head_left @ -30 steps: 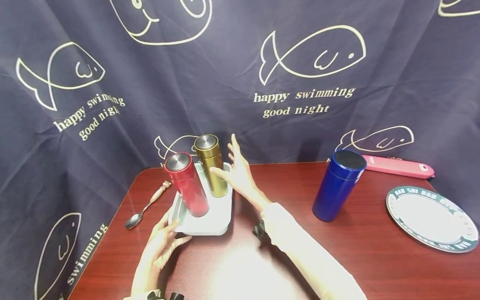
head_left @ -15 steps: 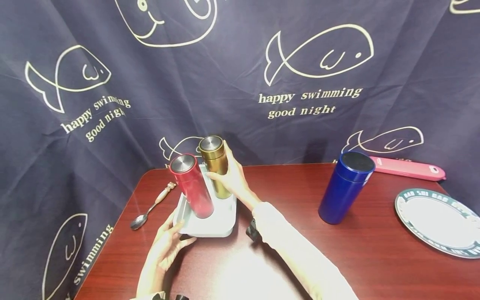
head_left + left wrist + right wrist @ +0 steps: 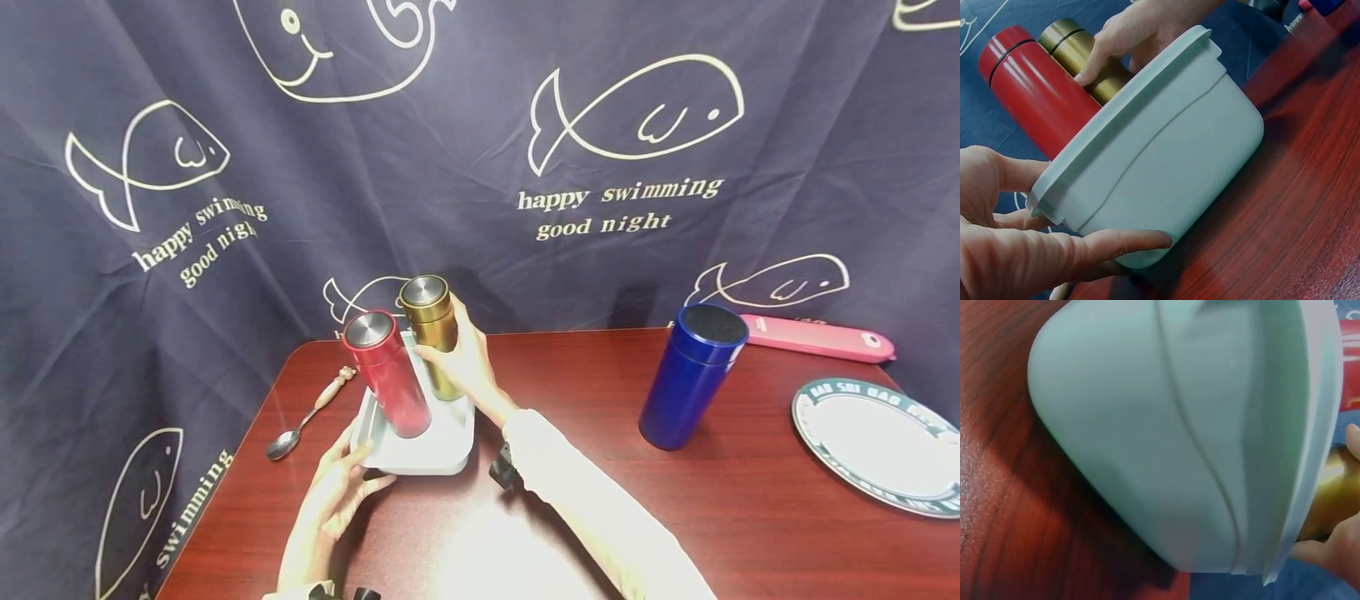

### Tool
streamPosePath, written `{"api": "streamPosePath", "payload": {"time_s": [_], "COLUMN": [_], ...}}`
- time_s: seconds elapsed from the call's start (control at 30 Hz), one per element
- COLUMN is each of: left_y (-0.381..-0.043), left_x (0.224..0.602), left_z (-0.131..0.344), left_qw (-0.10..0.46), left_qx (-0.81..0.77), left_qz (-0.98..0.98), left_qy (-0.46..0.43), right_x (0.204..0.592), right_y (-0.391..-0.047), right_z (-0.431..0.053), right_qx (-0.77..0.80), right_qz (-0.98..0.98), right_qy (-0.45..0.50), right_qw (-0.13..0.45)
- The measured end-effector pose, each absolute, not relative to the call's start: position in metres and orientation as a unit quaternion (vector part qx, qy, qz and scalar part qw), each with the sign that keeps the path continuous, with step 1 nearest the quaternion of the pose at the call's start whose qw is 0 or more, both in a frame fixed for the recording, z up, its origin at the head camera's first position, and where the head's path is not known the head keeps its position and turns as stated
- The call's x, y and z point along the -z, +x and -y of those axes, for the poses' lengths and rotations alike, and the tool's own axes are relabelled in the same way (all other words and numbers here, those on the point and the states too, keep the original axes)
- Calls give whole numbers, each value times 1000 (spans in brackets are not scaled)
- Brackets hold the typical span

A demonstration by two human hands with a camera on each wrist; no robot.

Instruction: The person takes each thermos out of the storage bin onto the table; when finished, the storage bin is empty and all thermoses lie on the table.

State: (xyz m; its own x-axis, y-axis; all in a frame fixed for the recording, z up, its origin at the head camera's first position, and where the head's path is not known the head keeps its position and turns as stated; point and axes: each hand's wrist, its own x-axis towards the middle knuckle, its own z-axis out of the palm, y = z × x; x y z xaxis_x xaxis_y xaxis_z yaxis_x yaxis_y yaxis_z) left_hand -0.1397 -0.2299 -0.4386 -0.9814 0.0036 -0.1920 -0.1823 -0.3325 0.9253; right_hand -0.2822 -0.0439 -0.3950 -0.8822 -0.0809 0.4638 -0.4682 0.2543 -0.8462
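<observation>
A pale green plastic box (image 3: 427, 460) stands on the table in the head view. A red flask (image 3: 393, 379) stands upright within its rim, and a gold flask (image 3: 429, 327) with a steel-topped lid is just behind it. My right hand (image 3: 472, 362) grips the gold flask around its upper body, thumb on the near side and fingers behind. My left hand (image 3: 336, 490) holds the near left corner of the box; in the left wrist view its fingers (image 3: 1122, 242) lie against the wall and under the rim. The rim hides both flasks' bases in the wrist views.
A spoon (image 3: 311, 412) with a pale handle lies left of the box. To the right stands a blue flask (image 3: 686, 383), with a pink long case (image 3: 821, 340) behind it. A green-rimmed white plate (image 3: 877, 442) lies far right. A dark printed curtain (image 3: 480, 167) hangs behind.
My right hand has moved in from beside the gold flask and now grips it. The left hand keeps its hold on the box. The head view has shifted slightly.
</observation>
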Motion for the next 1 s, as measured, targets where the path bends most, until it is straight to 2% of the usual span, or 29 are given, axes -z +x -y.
{"api": "streamPosePath", "payload": {"time_s": [0.63,1.0], "left_y": [-140,-140], "left_x": [444,440], "left_z": [230,231], "left_qw": [53,55], "left_qx": [-810,-814], "left_qz": [-577,-571], "left_qy": [-88,-89], "right_x": [333,320], "right_y": [-254,-236], "right_z": [21,-7], "right_qx": [-604,-607], "right_qz": [746,740], "right_qy": [178,179], "right_qw": [218,228]}}
